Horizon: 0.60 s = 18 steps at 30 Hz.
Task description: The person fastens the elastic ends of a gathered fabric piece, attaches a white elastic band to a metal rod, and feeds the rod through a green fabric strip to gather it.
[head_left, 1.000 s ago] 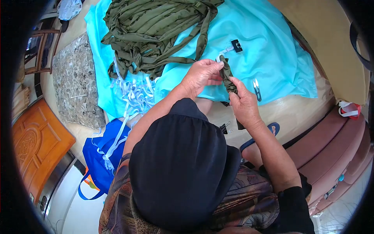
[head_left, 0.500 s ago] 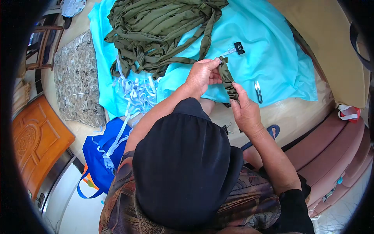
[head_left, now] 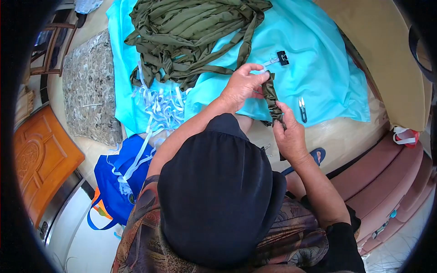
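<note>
A gathered olive green fabric strip (head_left: 270, 94) runs between my two hands. My left hand (head_left: 242, 88) is closed at its upper end, thumb and forefinger pinched together, with a bit of white between the fingertips. Lower down, my right hand (head_left: 290, 136) grips the bunched strip between thumb and fingers. A black binder clip (head_left: 282, 58) lies just beyond my left fingertips, a pale narrow band reaching from it toward them. Thread snips (head_left: 302, 109) rest right of the strip on the turquoise cloth (head_left: 318, 50).
A heap of olive green fabric strips (head_left: 191, 34) covers the cloth's far side. White ribbons (head_left: 161, 107) lie tangled at left, trailing to a blue bag (head_left: 119, 182). A patterned cushion (head_left: 88, 91) is farther left; a pinkish-brown sofa (head_left: 378, 177) stands right. A head in black cloth fills the foreground.
My right hand has shifted slightly right and down along with the strip. My left fingertips have moved slightly right, and more of the strip's upper end shows beside them.
</note>
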### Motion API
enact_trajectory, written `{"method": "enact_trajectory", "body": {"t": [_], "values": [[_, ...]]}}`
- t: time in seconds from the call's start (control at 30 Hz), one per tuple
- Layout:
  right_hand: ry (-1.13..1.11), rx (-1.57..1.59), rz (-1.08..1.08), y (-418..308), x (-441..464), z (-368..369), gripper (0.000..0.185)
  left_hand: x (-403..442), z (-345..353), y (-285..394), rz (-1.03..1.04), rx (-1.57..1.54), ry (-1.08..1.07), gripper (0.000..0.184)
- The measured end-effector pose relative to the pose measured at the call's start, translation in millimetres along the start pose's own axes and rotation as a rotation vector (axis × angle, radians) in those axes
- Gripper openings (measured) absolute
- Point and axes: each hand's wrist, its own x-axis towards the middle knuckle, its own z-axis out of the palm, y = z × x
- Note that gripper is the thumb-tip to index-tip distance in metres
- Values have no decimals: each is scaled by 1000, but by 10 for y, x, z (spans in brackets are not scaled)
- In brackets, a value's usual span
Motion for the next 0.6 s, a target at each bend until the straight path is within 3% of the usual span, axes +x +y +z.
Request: {"method": "enact_trajectory", "body": {"t": [0.6], "values": [[33, 90, -4, 48, -49, 61, 45, 63, -92, -70, -45, -288, 87, 6]]}}
